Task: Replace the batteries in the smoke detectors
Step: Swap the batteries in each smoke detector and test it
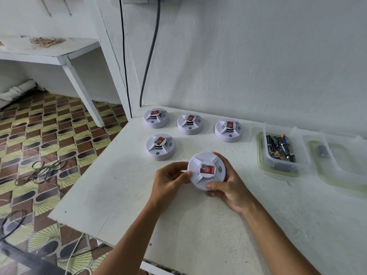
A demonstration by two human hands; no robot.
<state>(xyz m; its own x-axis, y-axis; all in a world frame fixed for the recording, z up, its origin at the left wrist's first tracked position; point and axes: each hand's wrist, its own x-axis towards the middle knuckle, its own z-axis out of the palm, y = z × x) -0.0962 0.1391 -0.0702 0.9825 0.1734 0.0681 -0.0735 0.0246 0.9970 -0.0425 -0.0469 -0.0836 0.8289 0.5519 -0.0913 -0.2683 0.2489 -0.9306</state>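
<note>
Left hand point(170, 176) pinches the left rim of a white smoke detector point(206, 170), lifted just over the white table point(119, 195). Right hand point(228, 187) wraps its right side, thumb on the front edge. Four more detectors point(160, 146) sit behind. Further right, a clear tub of batteries point(281, 147).

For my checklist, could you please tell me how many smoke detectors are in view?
5: three in a back row, one in front of them at left, and one held in both hands. None seems hidden.
</note>
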